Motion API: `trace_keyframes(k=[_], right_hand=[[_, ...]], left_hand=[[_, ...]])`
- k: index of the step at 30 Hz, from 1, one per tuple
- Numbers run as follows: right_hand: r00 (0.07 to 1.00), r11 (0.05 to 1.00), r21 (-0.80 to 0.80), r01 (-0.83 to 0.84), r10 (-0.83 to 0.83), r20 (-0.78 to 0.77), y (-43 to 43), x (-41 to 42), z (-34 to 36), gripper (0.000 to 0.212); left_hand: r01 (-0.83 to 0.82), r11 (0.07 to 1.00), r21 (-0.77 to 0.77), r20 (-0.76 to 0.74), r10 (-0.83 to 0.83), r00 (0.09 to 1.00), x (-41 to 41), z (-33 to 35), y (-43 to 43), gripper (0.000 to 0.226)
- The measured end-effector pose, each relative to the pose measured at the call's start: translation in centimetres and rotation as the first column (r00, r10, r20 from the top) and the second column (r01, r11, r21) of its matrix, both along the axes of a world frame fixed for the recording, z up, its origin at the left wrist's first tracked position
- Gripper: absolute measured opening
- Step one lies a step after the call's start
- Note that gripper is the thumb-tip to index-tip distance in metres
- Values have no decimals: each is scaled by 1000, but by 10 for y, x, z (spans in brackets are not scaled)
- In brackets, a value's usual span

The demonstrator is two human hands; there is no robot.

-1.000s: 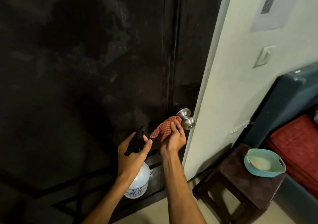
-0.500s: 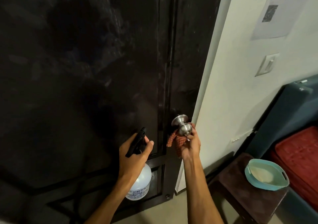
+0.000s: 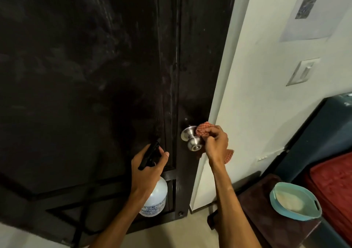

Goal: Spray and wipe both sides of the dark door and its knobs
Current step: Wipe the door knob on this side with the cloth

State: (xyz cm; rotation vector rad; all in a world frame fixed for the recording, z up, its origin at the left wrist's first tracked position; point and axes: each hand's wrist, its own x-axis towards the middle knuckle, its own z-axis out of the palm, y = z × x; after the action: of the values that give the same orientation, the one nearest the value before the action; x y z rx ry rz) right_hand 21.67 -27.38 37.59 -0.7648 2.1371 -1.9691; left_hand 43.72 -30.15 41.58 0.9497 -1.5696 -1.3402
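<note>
Left grip (image 3: pixel 150 169) is curled round the neck of the spray bottle (image 3: pixel 155 200), thumb up near the black trigger. The bottle's white body hangs below the fist, in front of the door's lower right corner. Right grip (image 3: pixel 216 145) is closed on a bunched red checked cloth (image 3: pixel 204 131), with one tail dangling under the wrist. The wad is pressed to the right flank of the steel knob (image 3: pixel 193 143), so the knob lies just left of the knuckles, touching the cloth, its round end bare. It sits low on the door (image 3: pixel 95 76), close to the right edge.

As I judge it, the cloth covers only one flank, so the knob's left side and the plate behind it could be missed unless the grip works right round. A hard push on the knob could swing the door, if it is unlatched, which I cannot tell, and the cloth would slip off. The loose tail could catch at the door's edge. Pale streaks show high on the panel, dust or drying spray. The far side is out of sight.
</note>
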Motion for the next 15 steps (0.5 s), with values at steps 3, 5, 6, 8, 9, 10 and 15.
trace_keyframes(k=[3, 5, 6, 8, 9, 10, 15], right_hand=[[956, 989, 30, -142, 145, -256, -5, 11, 28, 41], [866, 975, 125, -181, 218, -449, -8, 20, 36, 44], [874, 981, 126, -146, 188, -449, -6, 18, 33, 45], [960, 999, 37, -2, 12, -280, 0, 8, 19, 48], [984, 997, 7, 79, -77, -158, 6, 2, 11, 49], [989, 994, -9, 112, -112, -94, 4, -2, 11, 48], [946, 994, 95, -49, 77, -315, -14, 13, 21, 42]], left_hand=[[-11, 1000, -7, -9, 11, 1000, -11, 3, 4, 12], [-23, 1000, 4, -18, 23, 1000, -18, 3, 7, 11], [-23, 1000, 7, -21, 24, 1000, -22, 2, 10, 10], [-20, 1000, 0, -29, 20, 999, -24, 2, 14, 11], [-14, 1000, -1, -28, 14, 1000, -25, 3, 16, 12], [-24, 1000, -10, -34, 24, 999, -25, 5, 15, 11], [-82, 997, 15, -43, 83, 996, -21, 0, 11, 10]])
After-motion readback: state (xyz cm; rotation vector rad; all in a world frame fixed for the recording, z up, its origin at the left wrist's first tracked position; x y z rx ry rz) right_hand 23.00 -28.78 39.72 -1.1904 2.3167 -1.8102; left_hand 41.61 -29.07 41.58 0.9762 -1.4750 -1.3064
